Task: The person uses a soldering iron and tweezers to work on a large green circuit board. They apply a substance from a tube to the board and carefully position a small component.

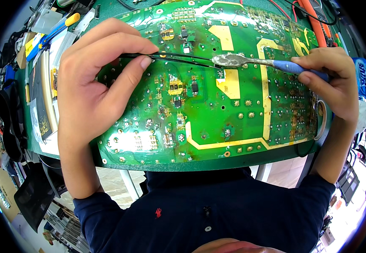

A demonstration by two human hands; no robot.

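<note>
A large green circuit board (pixel 210 111) with gold-coloured traces and many small parts lies on the table in front of me. My left hand (pixel 100 78) pinches a pair of black tweezers (pixel 178 56) between thumb and forefinger. Their tips point right, low over the upper middle of the board. From the other side my right hand (pixel 332 78) grips the blue handle of a toothbrush (pixel 282 65). Its whitish, worn head (pixel 231 60) is right beside the tweezer tips, over a small part. Whether the bristles touch the board cannot be seen.
A blue tool with a yellow end (pixel 54 37) and papers lie at the left. At the right are a blue packet (pixel 364 78) and a pale ring-shaped band (pixel 321 120). Red and black wires and an orange-red tool (pixel 312 21) sit at the far right. The green table edge (pixel 208 165) runs before me.
</note>
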